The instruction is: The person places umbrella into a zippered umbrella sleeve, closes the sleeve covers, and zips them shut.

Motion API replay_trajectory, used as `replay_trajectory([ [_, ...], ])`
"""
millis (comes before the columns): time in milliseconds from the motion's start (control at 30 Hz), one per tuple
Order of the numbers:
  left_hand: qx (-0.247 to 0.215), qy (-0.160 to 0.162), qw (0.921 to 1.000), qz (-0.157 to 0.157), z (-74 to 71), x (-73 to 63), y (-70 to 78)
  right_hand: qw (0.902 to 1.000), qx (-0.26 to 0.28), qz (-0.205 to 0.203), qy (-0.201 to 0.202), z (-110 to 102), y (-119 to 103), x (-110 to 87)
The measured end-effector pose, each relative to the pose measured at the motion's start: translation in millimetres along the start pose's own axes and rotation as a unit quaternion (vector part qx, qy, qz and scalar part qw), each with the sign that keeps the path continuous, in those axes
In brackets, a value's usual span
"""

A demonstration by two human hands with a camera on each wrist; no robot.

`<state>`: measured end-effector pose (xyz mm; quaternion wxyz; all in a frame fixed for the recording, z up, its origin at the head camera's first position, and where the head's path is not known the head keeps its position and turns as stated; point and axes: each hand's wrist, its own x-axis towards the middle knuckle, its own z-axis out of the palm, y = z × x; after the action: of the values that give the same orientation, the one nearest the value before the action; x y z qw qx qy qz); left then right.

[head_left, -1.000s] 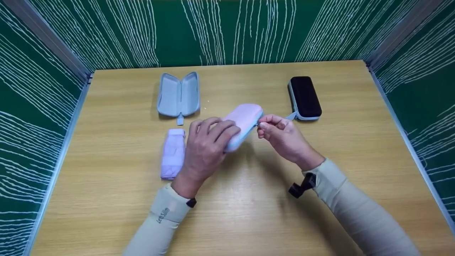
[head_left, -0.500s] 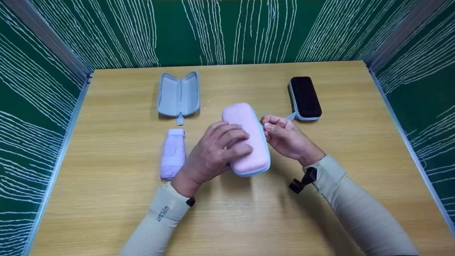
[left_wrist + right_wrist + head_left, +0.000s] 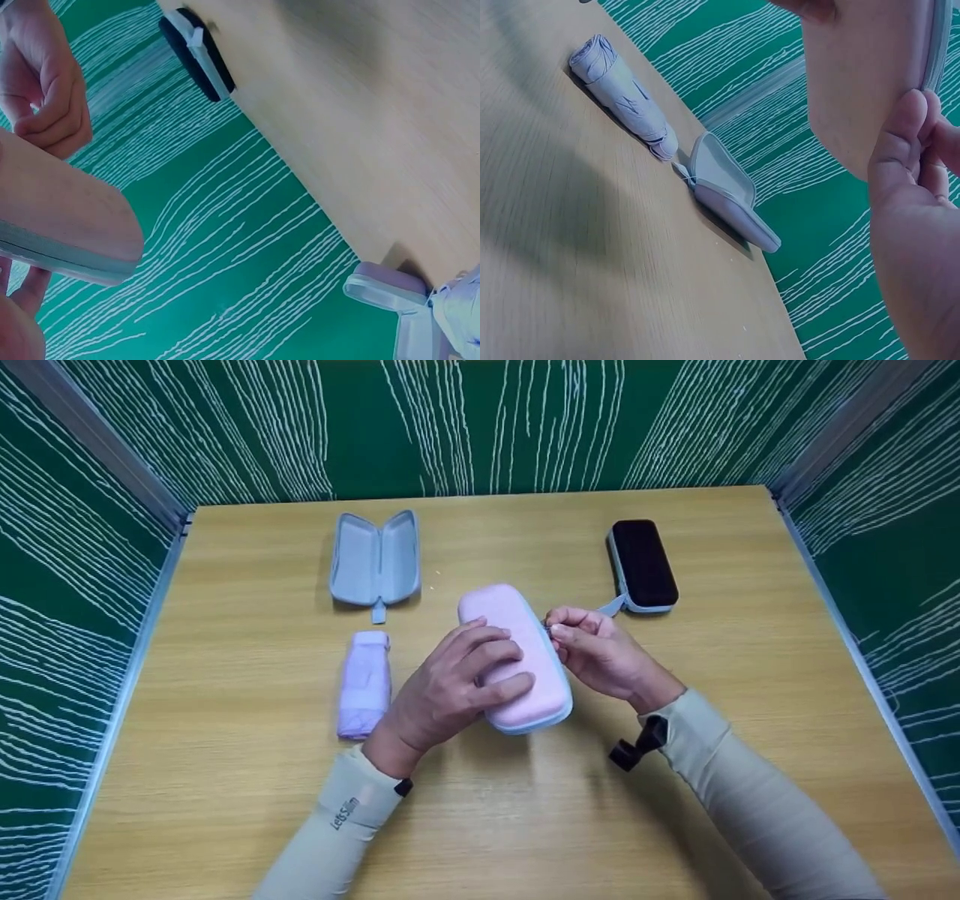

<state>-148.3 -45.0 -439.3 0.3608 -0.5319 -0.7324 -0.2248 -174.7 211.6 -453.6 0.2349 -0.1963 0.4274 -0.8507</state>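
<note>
A pink zip case (image 3: pixel 499 607) with a light blue zipper edge is held above the table in the head view. My left hand (image 3: pixel 450 682) grips it from the left, fingers spread over its top face. At the case's right edge, my right hand (image 3: pixel 604 652) pinches the small zipper pull between thumb and fingers. The right wrist view shows the thumb (image 3: pixel 904 124) and fingertips right at the zipper edge; they mostly cover the pull. The case looks closed along the near end that shows in the left wrist view.
A folded lilac umbrella (image 3: pixel 365 682) lies left of my left hand. Behind it, a light blue case (image 3: pixel 360 559) stands spread open. At the back right is a black case (image 3: pixel 643 562) with a blue strap (image 3: pixel 613 605). Green walls enclose the wooden table (image 3: pixel 247 675).
The pink case has turned, its near end swinging right and its pink face coming up toward the head camera. My right hand stays at its zipper edge; the left hand's fingers shifted with the case.
</note>
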Motion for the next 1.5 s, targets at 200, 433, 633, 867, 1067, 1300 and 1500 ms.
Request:
replay_trajectory([
  [200, 0.007, 0.001, 0.9998, -0.016, -6.5, -0.7, -2.9, 0.9990, -0.036, -0.004, -0.024, 2, -5, -3.5],
  [433, 0.030, -0.009, 0.9985, -0.044, -7.7, -6.6, -8.4, 0.9967, -0.055, 0.001, -0.060, 10, -9, -9.9],
  [633, 0.039, -0.010, 0.9958, -0.082, -8.0, -13.2, -13.3, 0.9947, -0.071, 0.008, -0.074, 17, -11, -14.2],
  [867, 0.036, -0.038, 0.9919, -0.116, -7.0, -15.1, -12.2, 0.9941, -0.081, 0.016, -0.070, 17, -11, -15.9],
  [1067, 0.071, -0.075, 0.9846, -0.140, -3.4, -13.8, -10.8, 0.9927, -0.110, 0.042, -0.023, 19, -11, -17.5],
  [1300, 0.106, -0.104, 0.9745, -0.168, -1.3, -10.4, -7.6, 0.9827, -0.149, 0.063, 0.090, 35, -7, -17.0],
  [1500, 0.105, -0.133, 0.9650, -0.200, -1.2, -5.2, -3.2, 0.9658, -0.210, 0.056, 0.141, 48, -3, -18.2],
])
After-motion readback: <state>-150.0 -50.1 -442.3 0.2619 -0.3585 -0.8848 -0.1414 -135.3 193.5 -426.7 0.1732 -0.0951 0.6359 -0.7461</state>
